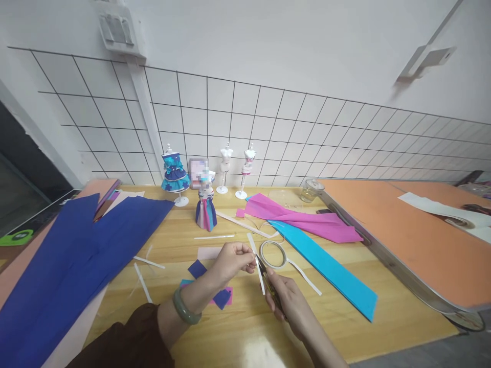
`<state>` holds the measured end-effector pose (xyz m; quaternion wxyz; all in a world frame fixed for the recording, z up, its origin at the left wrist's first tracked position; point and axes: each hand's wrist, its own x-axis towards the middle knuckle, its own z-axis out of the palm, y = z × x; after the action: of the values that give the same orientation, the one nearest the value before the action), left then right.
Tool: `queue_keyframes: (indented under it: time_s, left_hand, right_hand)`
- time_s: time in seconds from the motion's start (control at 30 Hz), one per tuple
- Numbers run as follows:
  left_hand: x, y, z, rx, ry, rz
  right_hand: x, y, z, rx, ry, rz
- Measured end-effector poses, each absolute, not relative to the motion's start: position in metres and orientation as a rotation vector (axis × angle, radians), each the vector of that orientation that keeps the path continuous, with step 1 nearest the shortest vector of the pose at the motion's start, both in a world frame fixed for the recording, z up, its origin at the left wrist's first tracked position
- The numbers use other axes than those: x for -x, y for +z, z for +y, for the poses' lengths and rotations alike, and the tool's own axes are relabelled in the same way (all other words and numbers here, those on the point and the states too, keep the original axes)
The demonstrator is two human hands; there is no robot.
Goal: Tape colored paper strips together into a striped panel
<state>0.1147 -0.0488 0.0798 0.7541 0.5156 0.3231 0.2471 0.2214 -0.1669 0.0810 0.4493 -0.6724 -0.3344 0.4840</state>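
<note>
My left hand (pixel 233 261), with a green bangle (pixel 185 308) on its wrist, pinches a narrow white strip (pixel 250 241) between thumb and fingertips. My right hand (pixel 289 299) is closed around a pair of scissors (pixel 270 289). The scissors' blades meet the strip just by my left fingertips; whether they are cutting into it I cannot tell. Behind my right hand a roll of white tape (pixel 273 266) lies flat, its loose end trailing to the right. Small blue squares (pixel 197 269) and pink pieces (pixel 230 295) of paper lie below my left forearm.
Small dress forms stand at the back, one in a blue ruffled dress (pixel 175 176), one in a striped skirt (pixel 207 214). Dark blue sheets (pixel 76 255) cover the left side. Magenta (pixel 303 220) and bright blue (pixel 326 271) folded sheets lie right, near a glass jar (pixel 310 191).
</note>
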Motion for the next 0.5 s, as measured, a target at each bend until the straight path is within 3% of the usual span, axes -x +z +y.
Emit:
queue_keyframes:
  time_s: [0.5]
  left_hand:
    - [-0.1149, 0.0852, -0.0493, -1.060, 0.513, 0.760]
  right_hand:
    - [-0.2263, 0.0872, -0.1686, 1.660, 1.271, -0.884]
